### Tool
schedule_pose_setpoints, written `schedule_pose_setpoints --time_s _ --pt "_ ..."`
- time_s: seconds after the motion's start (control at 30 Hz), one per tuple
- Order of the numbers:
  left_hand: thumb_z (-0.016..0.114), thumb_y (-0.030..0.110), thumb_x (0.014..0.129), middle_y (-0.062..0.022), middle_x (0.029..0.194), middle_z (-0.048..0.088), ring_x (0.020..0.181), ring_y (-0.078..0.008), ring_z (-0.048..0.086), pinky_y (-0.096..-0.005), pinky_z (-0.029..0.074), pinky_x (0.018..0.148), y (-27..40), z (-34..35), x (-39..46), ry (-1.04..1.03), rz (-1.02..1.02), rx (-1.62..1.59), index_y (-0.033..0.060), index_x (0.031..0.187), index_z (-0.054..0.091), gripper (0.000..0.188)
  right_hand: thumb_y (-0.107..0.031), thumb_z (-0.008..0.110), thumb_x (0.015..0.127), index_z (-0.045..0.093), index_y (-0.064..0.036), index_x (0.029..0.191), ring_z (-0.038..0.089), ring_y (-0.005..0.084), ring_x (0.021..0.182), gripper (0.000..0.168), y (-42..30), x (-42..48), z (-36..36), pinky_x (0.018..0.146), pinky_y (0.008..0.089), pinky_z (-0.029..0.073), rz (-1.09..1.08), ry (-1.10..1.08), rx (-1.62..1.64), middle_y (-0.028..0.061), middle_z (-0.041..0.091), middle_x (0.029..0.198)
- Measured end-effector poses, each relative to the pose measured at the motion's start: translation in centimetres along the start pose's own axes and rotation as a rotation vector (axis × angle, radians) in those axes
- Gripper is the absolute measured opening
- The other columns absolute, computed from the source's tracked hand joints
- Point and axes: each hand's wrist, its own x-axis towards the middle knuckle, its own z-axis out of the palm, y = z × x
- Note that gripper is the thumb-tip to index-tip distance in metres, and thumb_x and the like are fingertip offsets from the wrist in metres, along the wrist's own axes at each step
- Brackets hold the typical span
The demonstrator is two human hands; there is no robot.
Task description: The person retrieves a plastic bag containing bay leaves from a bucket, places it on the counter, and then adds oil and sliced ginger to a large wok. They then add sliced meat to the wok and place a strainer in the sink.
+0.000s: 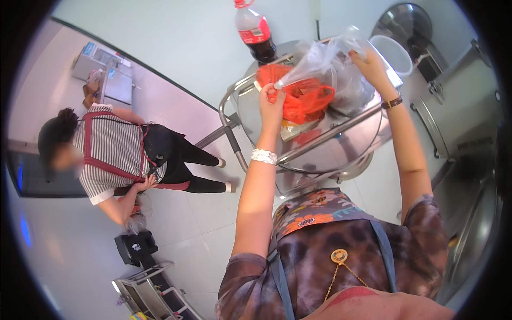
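My left hand pinches one twisted end of a clear plastic bag. Farther right, my right hand grips the same bag near its other side, so the film is stretched between both hands. Below it, a red plastic bag lies bunched on a stainless steel trolley; its contents are hard to make out. A partly hidden flat packet sticks out from under the red bag. More crumpled clear plastic sits beside it, under my right hand.
A cola bottle, partly filled, stands behind the trolley. To the right are a white round tub and a steel lid or bowl. A person in a striped shirt stands at left. A metal rack is at lower left.
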Motion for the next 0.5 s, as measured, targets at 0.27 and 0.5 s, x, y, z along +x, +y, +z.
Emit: schedule_pose_setpoints --time_s 0.27,0.5 --pt "0.071 0.031 0.063 -0.0198 0.124 0.034 0.114 -0.0323 0.034 -0.0437 0.027 0.095 4.4 -0.6 3.8 -0.089 0.476 0.805 0.0033 0.126 0.031 0.080 -0.016 0.052 0.085 0.058 -0.002 0.098 0.054 0.0112 0.083 0.019 -5.0 -1.9 -1.9 0.074 0.0251 0.044 0.196 -0.106 0.128 0.0044 0.060 0.095" --pt "0.055 0.020 0.083 -0.0114 0.096 0.055 0.083 -0.0158 0.055 -0.0263 0.044 0.076 5.6 3.9 10.6 -0.307 0.108 -0.008 -0.0046 0.105 0.052 0.033 -0.016 0.052 0.086 0.057 0.000 0.098 0.057 0.0123 0.077 0.021 -8.8 -6.4 -1.5 0.069 0.0236 0.046 0.417 -0.080 0.446 0.0048 0.059 0.090"
